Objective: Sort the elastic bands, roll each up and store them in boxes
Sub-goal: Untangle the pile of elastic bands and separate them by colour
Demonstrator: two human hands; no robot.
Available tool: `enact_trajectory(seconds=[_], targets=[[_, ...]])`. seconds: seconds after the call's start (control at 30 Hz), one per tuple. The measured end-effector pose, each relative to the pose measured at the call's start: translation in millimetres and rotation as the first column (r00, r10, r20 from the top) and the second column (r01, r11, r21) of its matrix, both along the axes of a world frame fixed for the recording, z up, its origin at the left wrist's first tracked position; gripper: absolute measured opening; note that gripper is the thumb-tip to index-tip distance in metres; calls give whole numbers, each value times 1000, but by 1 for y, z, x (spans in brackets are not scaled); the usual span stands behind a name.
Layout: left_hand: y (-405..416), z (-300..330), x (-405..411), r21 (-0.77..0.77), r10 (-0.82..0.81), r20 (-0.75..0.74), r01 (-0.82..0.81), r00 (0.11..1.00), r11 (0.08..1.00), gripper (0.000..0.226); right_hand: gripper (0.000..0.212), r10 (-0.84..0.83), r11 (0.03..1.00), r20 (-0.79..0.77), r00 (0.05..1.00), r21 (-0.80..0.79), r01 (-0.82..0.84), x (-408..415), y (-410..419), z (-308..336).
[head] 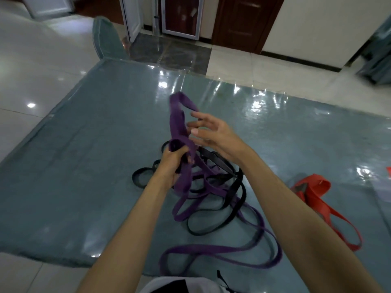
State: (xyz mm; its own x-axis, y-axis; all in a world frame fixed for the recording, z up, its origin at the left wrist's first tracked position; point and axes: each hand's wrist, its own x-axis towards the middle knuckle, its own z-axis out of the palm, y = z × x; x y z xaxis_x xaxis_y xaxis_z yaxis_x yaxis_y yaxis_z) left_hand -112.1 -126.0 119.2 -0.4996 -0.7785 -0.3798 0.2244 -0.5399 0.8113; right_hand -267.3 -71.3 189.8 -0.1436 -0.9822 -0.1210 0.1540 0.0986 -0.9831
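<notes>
My left hand (172, 163) grips a purple elastic band (178, 123) above the table, with a small rolled part at the top of the fist and a loop standing up from it. The rest of that purple band trails down into a tangle of purple and black bands (213, 199) on the table. My right hand (211, 132) hovers just right of the raised loop, fingers spread and relaxed, holding nothing. A red band (317, 199) lies apart at the right.
The table (84, 166) has a teal cloth under clear plastic. A teal-covered chair (105, 39) stands at its far left corner. A red scrap (388, 172) and a clear item sit at the right edge. Glossy tiled floor surrounds the table.
</notes>
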Motion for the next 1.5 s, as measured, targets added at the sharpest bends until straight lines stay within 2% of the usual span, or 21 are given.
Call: enact_trajectory(seconds=[0.1, 0.17, 0.23, 0.3, 0.43, 0.57, 0.8, 0.93, 1.1, 1.3, 1.5], targets=[[-17, -2, 5, 117, 140, 2, -139, 990, 983, 7, 30, -140, 988, -164, 976, 44, 149, -19, 7, -29], [-32, -2, 13, 122, 223, -49, -215, 974, 969, 5, 17, -204, 962, -307, 930, 112, 248, -35, 13, -57], [-48, -4, 21, 81, 291, -74, -286, 954, 955, 6, 14, -120, 945, -419, 900, 229, 233, -50, 19, -91], [-62, -6, 30, 17, 326, -31, -325, 945, 945, 12, 18, 40, 915, -542, 839, 358, 188, -61, 29, -127], [-84, -14, 47, -111, 327, 72, -318, 942, 941, 15, 39, 290, 833, -644, 708, 534, 145, -66, 48, -177], [-100, -22, 58, -167, 334, 107, -314, 937, 935, 26, 54, 405, 820, -741, 535, 554, 147, -72, 56, -203], [-111, -35, 58, -199, 313, 164, -280, 935, 939, 27, 43, 477, 819, -809, 342, 551, 161, -86, 59, -223], [-112, -38, 52, -214, 313, 193, -272, 930, 938, 26, 25, 456, 849, -804, 382, 521, 84, -106, 62, -223], [-111, -37, 47, -216, 312, 213, -267, 926, 939, 32, 15, 305, 930, -831, 465, 365, 41, -122, 77, -210], [-104, -27, 46, -226, 315, 206, -268, 926, 936, 32, 13, 129, 974, -851, 509, 204, 95, -122, 109, -196], [-94, -11, 51, -233, 398, 178, -355, 900, 906, 31, 28, 35, 973, -850, 525, 149, 177, -115, 132, -183]])
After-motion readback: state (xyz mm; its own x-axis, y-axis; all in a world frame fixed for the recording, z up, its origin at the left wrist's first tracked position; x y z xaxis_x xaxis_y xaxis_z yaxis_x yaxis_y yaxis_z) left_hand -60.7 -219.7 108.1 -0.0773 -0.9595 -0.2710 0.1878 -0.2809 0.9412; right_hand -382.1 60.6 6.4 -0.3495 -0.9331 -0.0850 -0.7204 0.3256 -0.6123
